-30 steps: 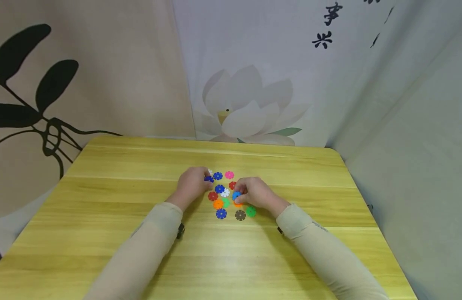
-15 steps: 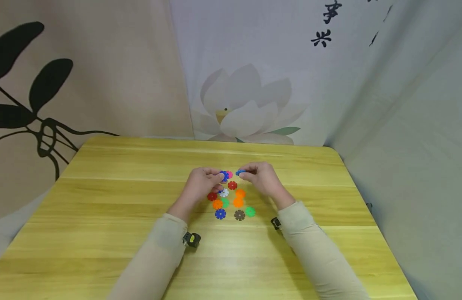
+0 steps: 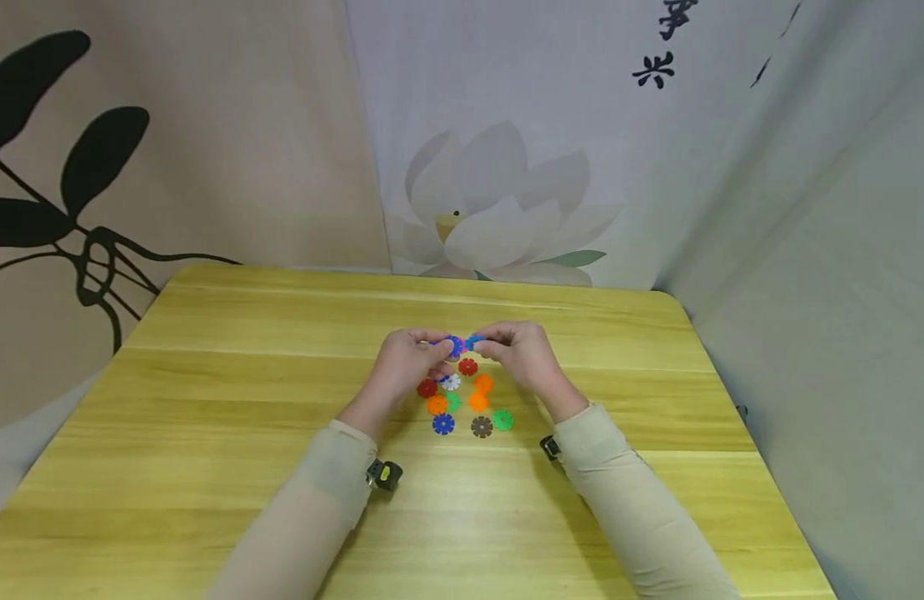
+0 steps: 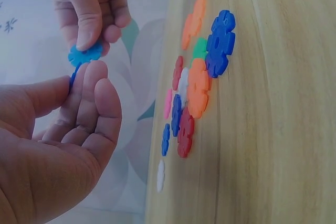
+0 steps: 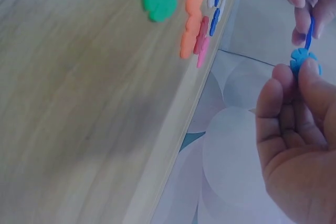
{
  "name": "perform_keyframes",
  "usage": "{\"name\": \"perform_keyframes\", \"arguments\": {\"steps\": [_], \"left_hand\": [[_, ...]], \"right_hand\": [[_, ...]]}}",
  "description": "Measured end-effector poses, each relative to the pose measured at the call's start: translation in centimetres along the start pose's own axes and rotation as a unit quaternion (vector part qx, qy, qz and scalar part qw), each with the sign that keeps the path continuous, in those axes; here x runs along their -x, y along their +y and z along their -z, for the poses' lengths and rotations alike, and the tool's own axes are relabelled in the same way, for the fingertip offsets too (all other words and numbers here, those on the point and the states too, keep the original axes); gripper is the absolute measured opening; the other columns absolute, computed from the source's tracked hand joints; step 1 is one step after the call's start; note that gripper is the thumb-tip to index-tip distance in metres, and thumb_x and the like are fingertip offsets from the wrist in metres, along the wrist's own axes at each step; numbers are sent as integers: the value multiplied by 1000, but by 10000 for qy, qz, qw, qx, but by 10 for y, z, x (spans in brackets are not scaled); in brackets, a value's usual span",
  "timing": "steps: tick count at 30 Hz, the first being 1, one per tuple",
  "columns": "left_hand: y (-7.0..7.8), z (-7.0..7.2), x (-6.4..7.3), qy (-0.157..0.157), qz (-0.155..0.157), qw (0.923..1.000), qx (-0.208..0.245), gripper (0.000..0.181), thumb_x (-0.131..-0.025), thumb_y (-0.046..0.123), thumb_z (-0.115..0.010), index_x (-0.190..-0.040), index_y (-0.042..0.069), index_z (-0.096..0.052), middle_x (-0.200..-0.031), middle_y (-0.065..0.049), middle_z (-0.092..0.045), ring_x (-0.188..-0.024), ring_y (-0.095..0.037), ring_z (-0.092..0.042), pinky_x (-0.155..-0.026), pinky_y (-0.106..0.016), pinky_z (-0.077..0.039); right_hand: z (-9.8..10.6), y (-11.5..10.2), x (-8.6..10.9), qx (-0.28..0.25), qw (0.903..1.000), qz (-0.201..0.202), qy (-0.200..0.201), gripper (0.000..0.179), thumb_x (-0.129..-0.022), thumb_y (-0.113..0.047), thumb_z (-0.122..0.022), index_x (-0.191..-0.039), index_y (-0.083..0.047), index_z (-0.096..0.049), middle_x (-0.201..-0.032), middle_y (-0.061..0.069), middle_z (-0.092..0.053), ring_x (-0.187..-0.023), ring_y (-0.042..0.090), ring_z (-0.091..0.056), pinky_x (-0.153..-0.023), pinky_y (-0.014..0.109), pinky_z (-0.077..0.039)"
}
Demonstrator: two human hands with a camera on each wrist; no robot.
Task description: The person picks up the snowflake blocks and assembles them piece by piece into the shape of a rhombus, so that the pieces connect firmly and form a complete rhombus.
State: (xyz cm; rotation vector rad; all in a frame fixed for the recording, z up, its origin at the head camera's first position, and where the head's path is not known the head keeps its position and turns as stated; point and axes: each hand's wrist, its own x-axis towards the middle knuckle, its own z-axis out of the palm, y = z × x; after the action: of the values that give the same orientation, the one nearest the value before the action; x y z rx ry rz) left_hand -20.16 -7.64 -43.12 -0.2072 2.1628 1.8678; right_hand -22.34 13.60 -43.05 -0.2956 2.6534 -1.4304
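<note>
Between thumb and fingers my left hand (image 3: 412, 358) pinches a dark blue notched plastic disc (image 3: 455, 346), seen nearly edge-on in the left wrist view. My right hand (image 3: 523, 354) pinches a light blue notched disc (image 4: 85, 54) by its edge. Both discs are held up above the table, their edges meeting at an angle in the wrist views. Below the hands lie several more flower-shaped discs: a red disc (image 3: 467, 367), a white disc (image 3: 451, 382), orange discs (image 3: 479, 402), a brown disc (image 3: 481, 427) and a green disc (image 3: 502, 419). A pink disc (image 4: 168, 103) lies behind the held pieces.
The wooden table (image 3: 282, 333) carries the loose discs near its middle, including a dark blue disc (image 3: 443, 424) at the near side. A printed curtain (image 3: 506, 167) hangs behind the table's far edge. Small cameras (image 3: 387, 475) sit on the wrists.
Both hands have lifted their blue discs off the table and come together. The right hand moved away from the orange discs toward the far side; the light blue disc now meets the dark blue one.
</note>
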Motion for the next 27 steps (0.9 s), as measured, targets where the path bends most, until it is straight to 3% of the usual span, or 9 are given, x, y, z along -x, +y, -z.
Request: {"name": "perform_keyframes", "arguments": {"steps": [8, 18, 27], "left_hand": [[4, -2, 0, 5, 32, 10000, 66, 32, -104, 24, -73, -131, 8, -73, -105, -17, -82, -101, -43, -78, -78, -29, -68], [4, -5, -4, -144, 107, 9984, 544, 32, -105, 23, -72, -132, 7, -71, -111, -18, -81, -80, -21, -79, -93, -41, -68], [5, -3, -6, -156, 88, 9979, 621, 30, -105, 23, -71, -130, 7, -73, -104, -12, -82, -79, -20, -78, -90, -36, -68]], "right_hand": [[-2, -2, 0, 26, 9999, 158, 33, 15, -98, -20, -79, -110, -12, -85, -104, 6, -83, -94, 20, -76, -85, 35, -68], [-2, 0, 1, -34, 9989, 396, 232, 15, -98, -18, -80, -110, -10, -85, -101, 10, -84, -94, 36, -78, -82, 37, -69], [0, -1, -2, 121, 9980, 579, 229, 14, -99, -20, -79, -107, -11, -85, -96, 10, -82, -91, 37, -75, -76, 32, -66]]}}
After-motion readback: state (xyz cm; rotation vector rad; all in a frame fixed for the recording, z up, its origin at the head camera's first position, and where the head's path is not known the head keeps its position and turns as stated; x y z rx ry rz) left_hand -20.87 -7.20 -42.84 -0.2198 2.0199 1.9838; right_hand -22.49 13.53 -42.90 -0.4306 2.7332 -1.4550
